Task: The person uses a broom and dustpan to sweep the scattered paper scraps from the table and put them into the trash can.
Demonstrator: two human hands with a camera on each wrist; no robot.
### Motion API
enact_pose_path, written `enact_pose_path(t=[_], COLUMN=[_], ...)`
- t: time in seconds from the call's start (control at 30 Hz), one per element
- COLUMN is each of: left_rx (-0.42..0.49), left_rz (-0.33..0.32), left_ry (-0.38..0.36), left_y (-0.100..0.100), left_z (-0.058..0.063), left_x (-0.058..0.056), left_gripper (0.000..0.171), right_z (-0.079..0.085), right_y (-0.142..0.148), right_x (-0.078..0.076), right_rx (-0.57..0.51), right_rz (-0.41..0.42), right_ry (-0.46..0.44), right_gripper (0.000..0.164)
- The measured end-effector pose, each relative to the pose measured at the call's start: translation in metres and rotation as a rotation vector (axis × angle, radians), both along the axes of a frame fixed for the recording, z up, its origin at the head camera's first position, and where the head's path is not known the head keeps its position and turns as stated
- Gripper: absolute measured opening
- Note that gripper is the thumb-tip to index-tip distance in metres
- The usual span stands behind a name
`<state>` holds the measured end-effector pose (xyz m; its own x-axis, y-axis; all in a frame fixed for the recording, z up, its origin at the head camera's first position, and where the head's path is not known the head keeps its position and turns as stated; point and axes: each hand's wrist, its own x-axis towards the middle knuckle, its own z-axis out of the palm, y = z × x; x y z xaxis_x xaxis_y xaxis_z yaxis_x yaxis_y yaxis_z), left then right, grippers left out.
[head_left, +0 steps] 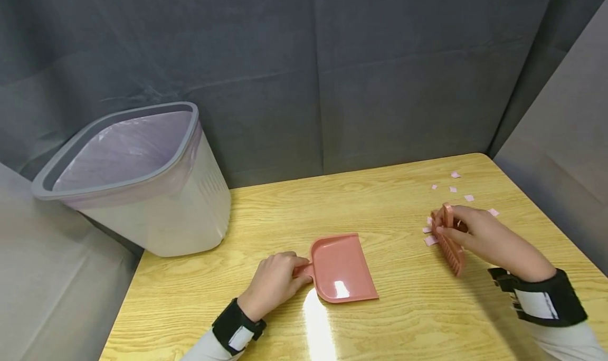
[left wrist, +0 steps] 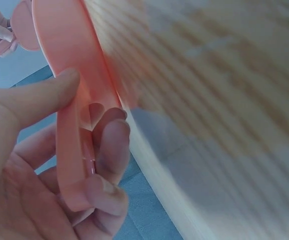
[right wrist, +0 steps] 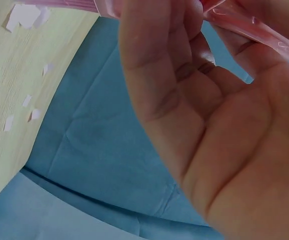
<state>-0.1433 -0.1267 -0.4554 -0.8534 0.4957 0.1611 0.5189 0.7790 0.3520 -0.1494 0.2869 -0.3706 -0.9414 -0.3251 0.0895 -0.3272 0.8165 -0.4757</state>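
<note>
My left hand (head_left: 276, 282) grips the short handle of a pink dustpan (head_left: 339, 268), which lies on the table with its straight lip facing right. In the left wrist view, thumb and curled fingers wrap the dustpan's handle (left wrist: 70, 150). Over at the right, my right hand (head_left: 480, 234) holds a pink brush (head_left: 451, 250) by its handle, bristles turned down and left. Small pink paper scraps (head_left: 430, 240) lie just left of the brush, and more scraps (head_left: 469, 198) are scattered beyond it. The right wrist view shows the curled fingers, with the brush partly cut off at the top.
A tall pale bin (head_left: 190, 202) with a grey rim and a lilac liner stands at the table's back left. Dark cloth (head_left: 266, 86) hangs along the back edge, and lighter cloth (head_left: 570, 113) along the right. The wooden table (head_left: 285, 208) spans between them.
</note>
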Motion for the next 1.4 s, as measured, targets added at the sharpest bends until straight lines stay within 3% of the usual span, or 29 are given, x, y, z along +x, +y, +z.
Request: enact_pose_path(t=[0.17,0.3,0.4,0.6,0.93,1.23,1.4], left_rx=[0.002,0.004,0.006,0.007,0.003,0.010,0.000], left_rz=[0.003,0.004,0.006,0.007,0.006,-0.014,-0.019], left_ry=[0.003,-0.001,-0.005,0.003,0.007,-0.001,0.003], left_y=[0.000,0.000,0.000,0.000,0.000,0.000,0.000], left_z=[0.000,0.000,0.000,-0.001,-0.001,0.001,0.001], left_x=[0.000,-0.001,-0.001,-0.001,0.000,-0.001,-0.001], left_gripper=[0.018,0.018,0.018,0.019,0.020,0.019,0.020], right_z=[0.002,0.001,-0.006,-0.022,-0.030,-0.018,-0.013], right_y=[0.000,0.002,0.002,-0.007,-0.015,-0.030,-0.039], right_x=[0.002,0.002,-0.002,-0.008,-0.008,-0.002,0.003], right_rx=[0.020,0.071,0.124,0.212,0.229,0.188,0.140], right_rz=[-0.027,-0.111,-0.164,-0.165,-0.072,-0.017,0.024], right_ry=[0.059,0.206,0.316,0.445,0.442,0.239,0.192], right_gripper=[0.012,0.012,0.014,0.019,0.023,0.021,0.017])
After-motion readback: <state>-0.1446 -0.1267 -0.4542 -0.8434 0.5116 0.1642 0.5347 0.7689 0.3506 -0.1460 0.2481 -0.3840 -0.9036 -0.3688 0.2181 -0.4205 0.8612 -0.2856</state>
